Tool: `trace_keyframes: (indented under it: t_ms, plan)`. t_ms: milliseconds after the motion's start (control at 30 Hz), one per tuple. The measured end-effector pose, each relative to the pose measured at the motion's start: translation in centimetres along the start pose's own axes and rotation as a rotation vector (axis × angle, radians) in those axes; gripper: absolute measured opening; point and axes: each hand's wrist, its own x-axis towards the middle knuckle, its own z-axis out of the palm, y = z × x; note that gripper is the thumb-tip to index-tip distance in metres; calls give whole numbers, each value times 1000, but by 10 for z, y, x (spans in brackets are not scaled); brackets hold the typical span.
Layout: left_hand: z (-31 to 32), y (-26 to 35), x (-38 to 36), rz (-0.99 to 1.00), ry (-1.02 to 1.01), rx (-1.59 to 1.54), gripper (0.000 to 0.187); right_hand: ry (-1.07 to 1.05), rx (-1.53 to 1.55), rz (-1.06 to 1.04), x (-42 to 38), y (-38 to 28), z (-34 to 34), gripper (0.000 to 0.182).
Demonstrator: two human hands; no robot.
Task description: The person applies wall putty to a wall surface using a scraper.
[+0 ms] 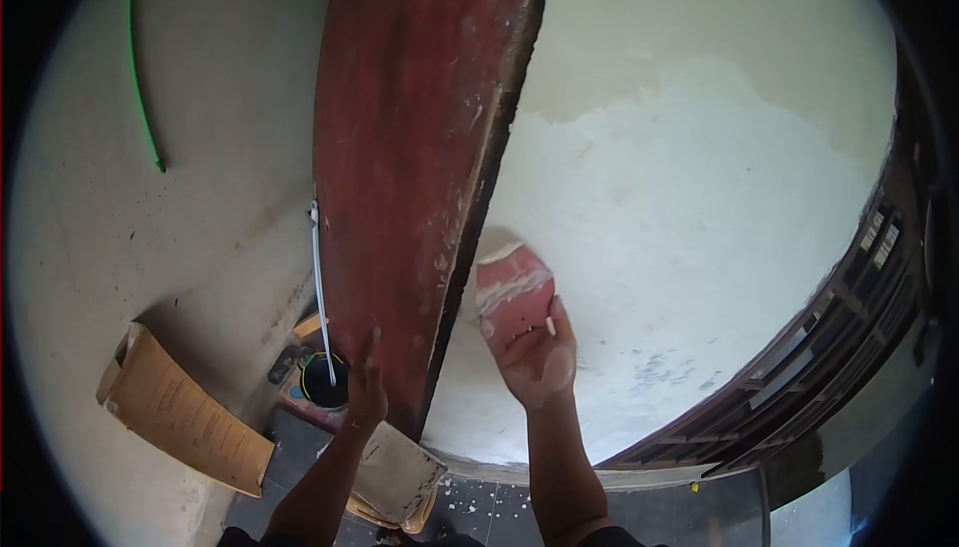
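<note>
My right hand [544,365] is closed on a flat red piece [517,295] with small dark holes, smeared with white along its upper part. It is raised against the whitened wall [679,237], just right of the red panel's dark, rough edge. My left hand [367,394], fingers stretched upward and holding nothing, is close to the lower part of the tall red panel [400,127]. White marks streak that panel along its right side. The upper wall shows a duller, greyer patch above the whitened area.
A dark bucket [326,393] with a long pale rod [321,287] in it stands left of my left hand. Below are a worn, paint-spotted seat [398,472] and white flecks on dark tiles. A cardboard box [185,409] leans far left; a dark window grille [779,372] is at right.
</note>
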Motion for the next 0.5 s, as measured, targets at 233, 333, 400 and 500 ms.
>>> trace_keyframes:
  t_ms: [233,333,400,500]
  plan:
    - [109,174,170,826,-176,368,68,-124,-289,-662,29,-103,140,41]
    - [141,192,206,1062,-81,507,78,-154,-669,-907,50,-131,167,43]
    - [157,187,221,1195,50,695,85,-180,-801,-984,64,-153,168,43]
    - [160,175,223,1226,146,682,90,-404,-1617,-1522,79,-178,165,42]
